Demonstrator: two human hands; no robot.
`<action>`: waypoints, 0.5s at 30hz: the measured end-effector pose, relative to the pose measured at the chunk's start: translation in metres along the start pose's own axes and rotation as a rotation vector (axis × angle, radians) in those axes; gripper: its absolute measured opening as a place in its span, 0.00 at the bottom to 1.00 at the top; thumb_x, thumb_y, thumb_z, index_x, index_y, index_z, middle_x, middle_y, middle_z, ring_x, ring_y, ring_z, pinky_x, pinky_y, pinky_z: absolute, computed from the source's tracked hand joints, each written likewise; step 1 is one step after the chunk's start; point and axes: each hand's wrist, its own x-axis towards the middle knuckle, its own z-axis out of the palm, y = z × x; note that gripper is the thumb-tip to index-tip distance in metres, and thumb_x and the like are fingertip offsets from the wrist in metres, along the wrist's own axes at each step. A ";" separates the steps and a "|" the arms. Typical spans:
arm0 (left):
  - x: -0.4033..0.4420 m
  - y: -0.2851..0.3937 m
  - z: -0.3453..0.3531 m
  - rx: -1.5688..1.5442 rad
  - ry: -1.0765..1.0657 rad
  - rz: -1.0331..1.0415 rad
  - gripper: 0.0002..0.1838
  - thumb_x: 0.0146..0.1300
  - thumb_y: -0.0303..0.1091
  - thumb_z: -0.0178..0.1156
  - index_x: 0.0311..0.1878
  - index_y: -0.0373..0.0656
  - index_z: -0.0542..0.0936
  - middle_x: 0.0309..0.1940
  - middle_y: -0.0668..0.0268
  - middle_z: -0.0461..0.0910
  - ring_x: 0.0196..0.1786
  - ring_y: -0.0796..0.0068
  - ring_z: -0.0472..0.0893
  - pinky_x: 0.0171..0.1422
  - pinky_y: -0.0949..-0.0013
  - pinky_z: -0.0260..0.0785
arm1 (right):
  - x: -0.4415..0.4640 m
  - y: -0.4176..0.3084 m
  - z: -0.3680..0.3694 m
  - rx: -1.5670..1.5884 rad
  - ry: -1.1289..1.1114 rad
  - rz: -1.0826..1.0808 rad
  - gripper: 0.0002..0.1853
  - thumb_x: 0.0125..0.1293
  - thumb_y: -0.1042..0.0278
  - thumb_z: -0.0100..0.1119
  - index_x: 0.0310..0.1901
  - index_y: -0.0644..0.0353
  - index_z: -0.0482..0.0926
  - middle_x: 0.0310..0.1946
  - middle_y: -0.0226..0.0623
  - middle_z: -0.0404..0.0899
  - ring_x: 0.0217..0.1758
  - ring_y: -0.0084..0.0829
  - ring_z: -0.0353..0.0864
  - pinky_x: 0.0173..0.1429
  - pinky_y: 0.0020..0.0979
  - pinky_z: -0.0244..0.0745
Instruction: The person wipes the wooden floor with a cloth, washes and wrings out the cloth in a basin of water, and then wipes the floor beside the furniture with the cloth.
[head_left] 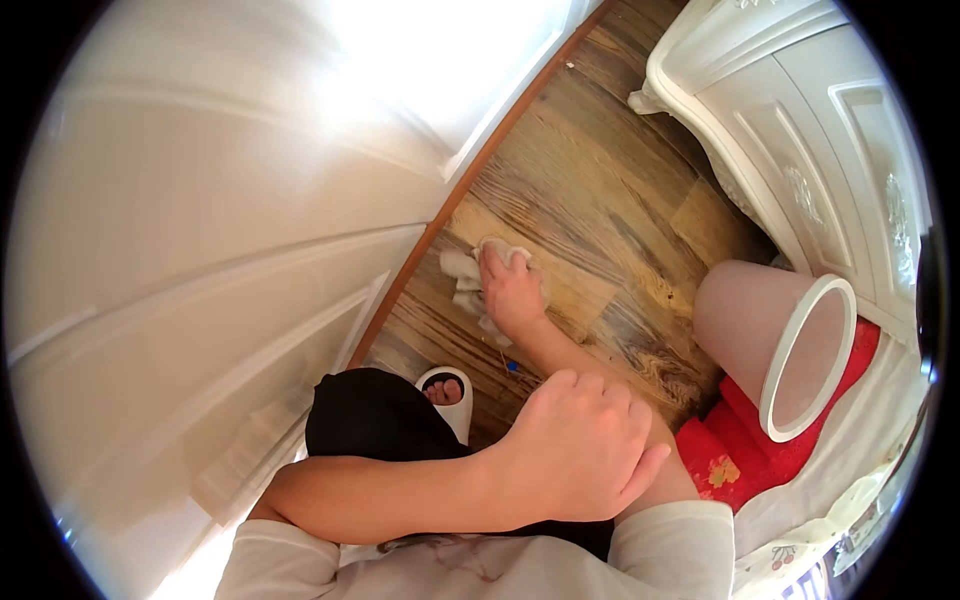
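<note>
My right hand (511,292) presses a crumpled white cloth (462,268) against the wood floor, its fingers bent over the cloth. The cloth spreads out on both sides of the hand. My left hand (585,445) lies across my right arm, fingers curled under and thumb pointing right. Its palm and fingertips are hidden, so I cannot see whether it holds anything. A small blue item (512,367) with a thin yellowish strand lies on the floor below the cloth.
White panelled doors (240,190) run along the left. At right, a pale wastebasket (745,315) lies tilted against red fabric (725,455), beside an ornate white cabinet (800,130). My foot in a white slipper (459,410) stands near the doors. Wood-look floor (560,160) lies between.
</note>
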 end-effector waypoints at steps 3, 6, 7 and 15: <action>-0.001 0.000 -0.001 0.020 -0.022 -0.011 0.18 0.59 0.46 0.62 0.23 0.41 0.75 0.19 0.63 0.71 0.23 0.63 0.72 0.29 0.62 0.63 | 0.008 0.004 -0.001 -0.055 0.053 -0.004 0.21 0.64 0.68 0.49 0.59 0.54 0.78 0.65 0.25 0.69 0.57 0.45 0.71 0.45 0.48 0.81; -0.001 0.003 -0.006 0.060 -0.061 -0.019 0.19 0.59 0.46 0.62 0.23 0.41 0.75 0.19 0.63 0.70 0.23 0.63 0.72 0.29 0.62 0.63 | 0.070 0.039 -0.014 -0.020 0.127 0.145 0.21 0.65 0.68 0.49 0.60 0.52 0.77 0.65 0.24 0.69 0.57 0.45 0.71 0.49 0.50 0.78; -0.002 0.003 -0.007 0.068 -0.072 -0.028 0.19 0.59 0.47 0.62 0.23 0.41 0.75 0.19 0.63 0.70 0.23 0.63 0.72 0.29 0.63 0.63 | 0.080 0.043 -0.022 0.019 0.094 0.157 0.21 0.65 0.68 0.49 0.60 0.52 0.77 0.64 0.25 0.69 0.58 0.45 0.71 0.50 0.51 0.78; -0.001 -0.003 -0.009 0.046 -0.045 -0.051 0.19 0.59 0.47 0.62 0.22 0.41 0.75 0.18 0.62 0.71 0.23 0.63 0.73 0.28 0.62 0.64 | -0.003 0.001 -0.003 -0.105 0.033 -0.012 0.23 0.63 0.69 0.50 0.61 0.53 0.77 0.65 0.28 0.68 0.54 0.43 0.71 0.49 0.51 0.75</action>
